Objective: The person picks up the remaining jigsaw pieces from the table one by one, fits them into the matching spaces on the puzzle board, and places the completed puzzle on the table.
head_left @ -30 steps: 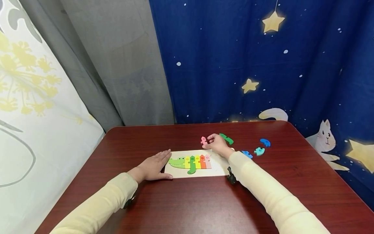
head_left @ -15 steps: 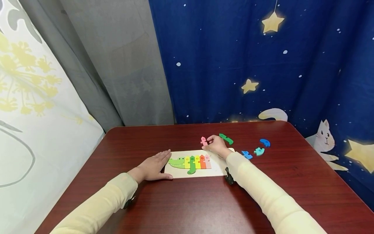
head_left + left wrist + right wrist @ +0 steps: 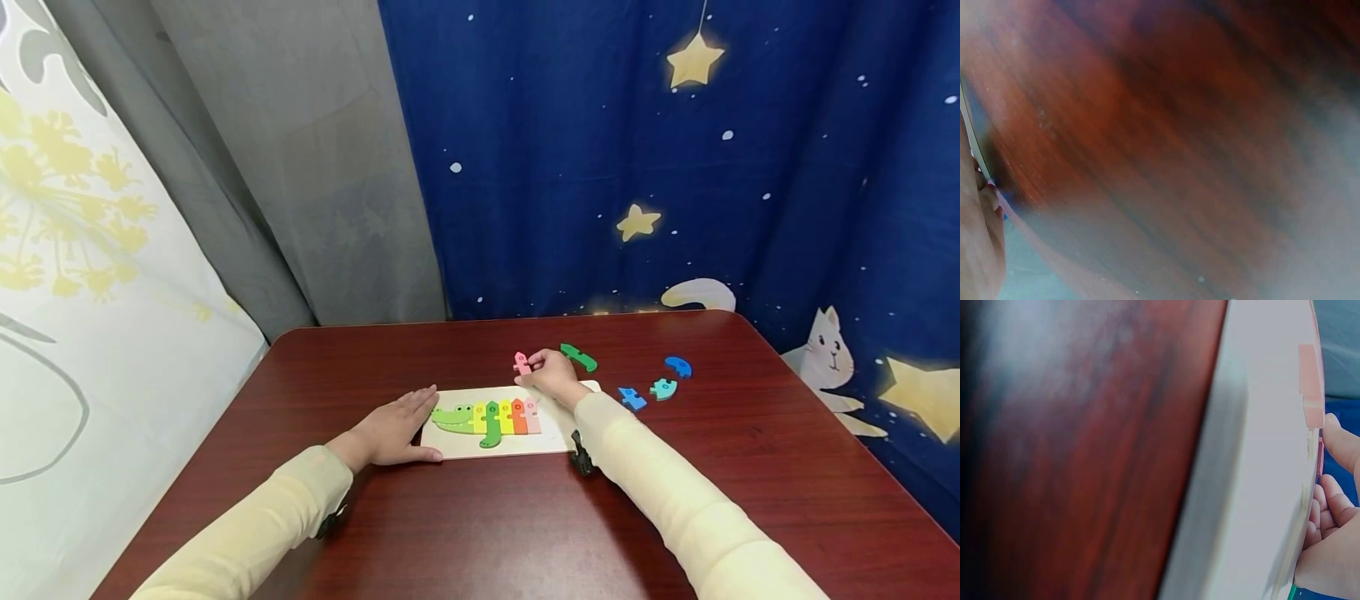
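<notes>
A pale wooden puzzle board (image 3: 465,450) lies on the table with a crocodile in coloured pieces set in it: green head (image 3: 454,418), yellow, green, orange and light pink parts. My left hand (image 3: 395,427) rests flat at the board's left edge, fingers extended. Behind the board, my right hand (image 3: 551,372) pinches a pink puzzle piece (image 3: 521,363) between thumb and fingers, at its right side and lower end. In the right wrist view, a narrow strip of the pink piece (image 3: 1320,456) shows between thumb and fingertip, past the board's edge.
Loose pieces lie to the right on the dark red table (image 3: 480,525): a long green one (image 3: 578,357) just beyond the right hand, a blue one (image 3: 632,398), a teal one (image 3: 663,389) and a curved blue one (image 3: 678,367). Curtains (image 3: 555,167) hang behind the table.
My right hand has lowered slightly and its fingers have closed in on the pink piece, which stays in about the same place. The left hand has not moved.
</notes>
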A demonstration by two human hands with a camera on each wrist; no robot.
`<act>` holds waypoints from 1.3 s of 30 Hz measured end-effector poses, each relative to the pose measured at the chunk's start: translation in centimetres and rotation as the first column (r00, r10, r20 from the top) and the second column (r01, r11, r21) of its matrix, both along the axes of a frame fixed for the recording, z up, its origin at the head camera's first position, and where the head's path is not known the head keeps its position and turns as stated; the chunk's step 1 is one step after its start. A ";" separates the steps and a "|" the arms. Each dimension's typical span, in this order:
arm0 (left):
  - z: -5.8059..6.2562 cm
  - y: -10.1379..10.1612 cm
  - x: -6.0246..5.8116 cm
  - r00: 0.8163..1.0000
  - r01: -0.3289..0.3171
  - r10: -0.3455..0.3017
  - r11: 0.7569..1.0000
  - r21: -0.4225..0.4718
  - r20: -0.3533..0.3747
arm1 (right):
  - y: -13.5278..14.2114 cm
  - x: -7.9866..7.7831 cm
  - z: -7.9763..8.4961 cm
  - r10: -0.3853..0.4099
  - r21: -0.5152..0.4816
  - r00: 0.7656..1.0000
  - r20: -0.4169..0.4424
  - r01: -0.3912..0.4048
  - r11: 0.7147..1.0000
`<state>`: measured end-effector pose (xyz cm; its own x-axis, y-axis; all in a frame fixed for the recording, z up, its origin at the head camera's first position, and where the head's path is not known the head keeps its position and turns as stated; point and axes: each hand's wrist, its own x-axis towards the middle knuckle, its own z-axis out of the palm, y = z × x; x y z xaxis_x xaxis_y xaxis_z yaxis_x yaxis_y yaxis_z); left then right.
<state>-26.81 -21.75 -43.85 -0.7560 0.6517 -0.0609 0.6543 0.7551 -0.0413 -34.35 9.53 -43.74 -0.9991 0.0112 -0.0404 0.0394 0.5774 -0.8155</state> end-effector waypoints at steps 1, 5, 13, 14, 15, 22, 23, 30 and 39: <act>0.0 0.0 0.0 1.000 0.001 -0.001 1.000 0.001 0.002 | 0.0 0.0 0.0 -0.002 -0.001 1.000 0.003 0.002 1.000; 0.0 0.0 -0.1 1.000 -0.002 0.002 1.000 -0.005 0.004 | -0.1 -0.1 -0.1 -0.011 -0.005 1.000 0.016 0.011 1.000; -0.1 -0.2 -0.1 1.000 0.006 -0.005 1.000 0.007 -0.010 | -0.3 -0.1 0.3 -0.008 -0.037 0.999 0.042 0.010 0.999; -0.1 -0.2 -0.1 1.000 0.007 -0.007 1.000 0.005 -0.013 | -0.3 -0.1 0.3 -0.007 -0.041 0.999 0.047 0.009 0.999; -0.1 -0.2 -0.1 1.000 0.007 -0.007 1.000 0.006 -0.013 | -0.3 -0.2 0.3 -0.006 -0.045 0.999 0.050 0.008 0.999; 0.0 -0.1 -0.1 1.000 -0.007 0.007 1.000 0.003 0.004 | -0.1 -0.5 0.1 0.009 -0.039 0.999 0.052 -0.007 0.999; 0.0 -0.1 -0.1 1.000 -0.009 0.009 1.000 0.003 0.007 | -0.1 -0.5 0.1 0.011 -0.036 0.999 0.050 -0.009 0.999; -0.1 -0.1 -0.1 1.000 -0.007 0.007 1.000 0.012 0.013 | -0.1 -0.4 0.2 0.010 -0.029 0.998 0.055 -0.009 1.000; 0.1 0.1 0.0 1.000 -0.001 0.001 1.000 0.012 0.010 | 0.0 -0.3 0.3 0.007 -0.019 0.999 0.043 -0.006 1.000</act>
